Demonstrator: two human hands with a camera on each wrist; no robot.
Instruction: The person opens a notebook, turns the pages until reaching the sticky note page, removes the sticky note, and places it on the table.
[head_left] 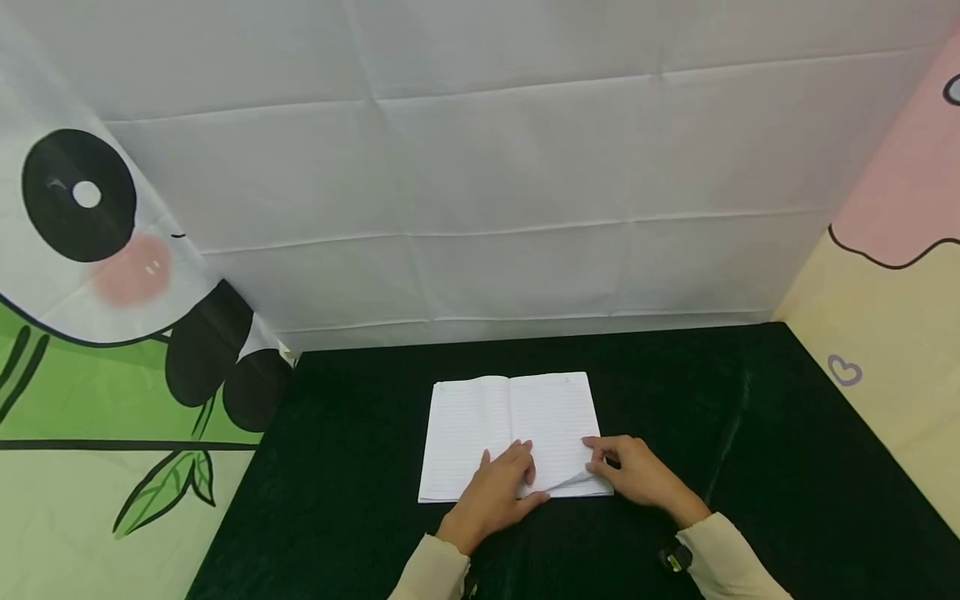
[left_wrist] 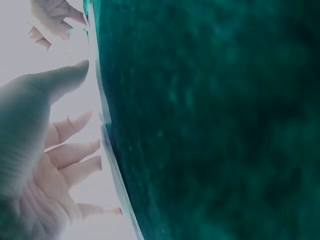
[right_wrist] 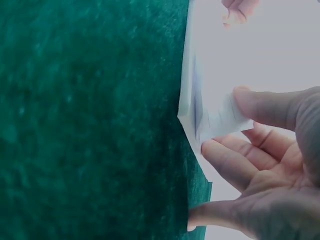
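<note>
An open notebook [head_left: 468, 425] with lined white pages lies on the dark green tabletop. My left hand [head_left: 495, 490] rests on it near the fold at the lower edge, fingers spread; in the left wrist view this hand [left_wrist: 35, 160] extends over the bright pages. At the lower right corner my right hand [head_left: 637, 473] pinches a page [head_left: 573, 481], whose bottom edge is lifted. The right wrist view shows the thumb of that hand [right_wrist: 280, 160] on top of the raised page corner [right_wrist: 225, 120] and fingers beneath it.
Dark green cloth [head_left: 360, 433] covers the table around the notebook. Behind it hangs a creased white sheet [head_left: 510, 183]. Printed cartoon panels stand at the left [head_left: 90, 375] and right [head_left: 892, 333]. A dark band with a watch-like device [head_left: 677, 557] sits at the right cuff.
</note>
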